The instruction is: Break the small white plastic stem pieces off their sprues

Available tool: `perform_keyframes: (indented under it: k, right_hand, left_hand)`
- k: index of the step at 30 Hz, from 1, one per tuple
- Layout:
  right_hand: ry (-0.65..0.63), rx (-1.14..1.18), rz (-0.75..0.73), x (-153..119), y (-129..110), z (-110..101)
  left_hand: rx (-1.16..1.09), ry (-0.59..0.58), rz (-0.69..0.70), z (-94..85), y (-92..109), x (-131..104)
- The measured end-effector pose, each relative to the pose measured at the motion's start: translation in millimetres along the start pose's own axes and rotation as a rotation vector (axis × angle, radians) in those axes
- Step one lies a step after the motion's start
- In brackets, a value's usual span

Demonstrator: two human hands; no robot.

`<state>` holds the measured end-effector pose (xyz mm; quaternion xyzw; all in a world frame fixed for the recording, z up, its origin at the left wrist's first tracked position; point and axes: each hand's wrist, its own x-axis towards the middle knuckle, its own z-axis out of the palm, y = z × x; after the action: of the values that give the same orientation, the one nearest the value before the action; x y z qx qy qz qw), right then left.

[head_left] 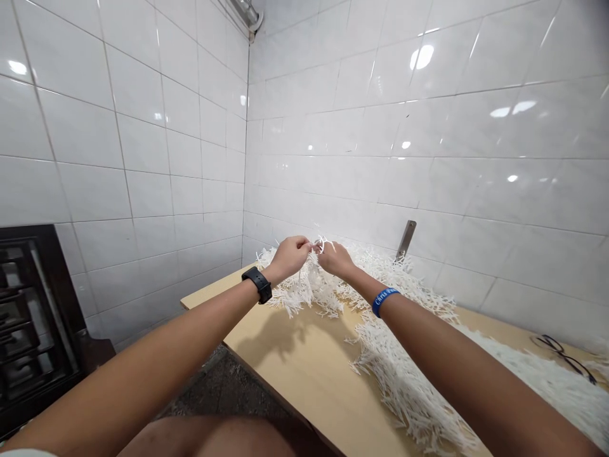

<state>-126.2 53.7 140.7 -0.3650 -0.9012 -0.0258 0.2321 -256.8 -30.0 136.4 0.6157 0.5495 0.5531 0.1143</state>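
My left hand (290,255) and my right hand (334,258) meet over the far end of the table, fingertips pinched close together. Thin white branched strands (324,242) stick out from the right hand's grip and look like plastic sprigs. What the left fingertips pinch is too small to make out. Below both hands hangs or lies a bunch of the same white sprigs (307,289); whether it is joined to the held piece, I cannot tell. A black watch (257,284) is on the left wrist and a blue wristband (384,301) on the right.
A large heap of white sprigs (409,387) spreads along the right of the wooden table (295,362). Black-framed glasses (566,357) lie at the far right. A metal bracket (405,241) stands by the tiled wall (314,178). A dark carved chair (35,317) is at left.
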Motion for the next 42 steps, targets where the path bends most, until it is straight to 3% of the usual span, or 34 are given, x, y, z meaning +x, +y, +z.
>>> perform_keyframes:
  k: [6, 11, 17, 20, 24, 29, 34, 42]
  right_hand:
    - [0.04, -0.218, -0.002, 27.5, -23.7, 2.3]
    - [0.023, -0.339, -0.071, 48.7, -33.0, 0.7]
    - [0.013, -0.355, -0.139, 69.5, -41.7, -0.1]
    - [-0.001, -0.306, -0.127, 82.7, -46.4, -0.3]
    - [-0.03, -0.195, -0.042, 93.8, -53.0, 10.2]
    - [-0.041, -0.115, -0.024, 83.5, -57.8, 37.4]
    - [-0.033, -0.169, -0.061, 75.1, -52.8, 45.3]
    - [-0.07, -0.294, -0.221, 96.0, -58.3, 32.6]
  left_hand:
    - [-0.038, 0.186, -0.115, 6.1, -1.9, -1.0]
    - [-0.156, 0.244, -0.294, -0.5, -7.9, 10.9]
    - [-0.311, 0.255, -0.412, -12.8, -12.2, 26.0]
    - [-0.434, 0.224, -0.414, -23.7, -19.3, 23.6]
    - [-0.551, 0.227, -0.301, -33.3, -33.0, 7.3]
    - [-0.539, 0.256, -0.257, -24.9, -41.4, -9.4]
    - [-0.412, 0.343, -0.346, -18.9, -34.9, -15.3]
    - [-0.38, 0.37, -0.457, -28.3, -15.5, -18.6]
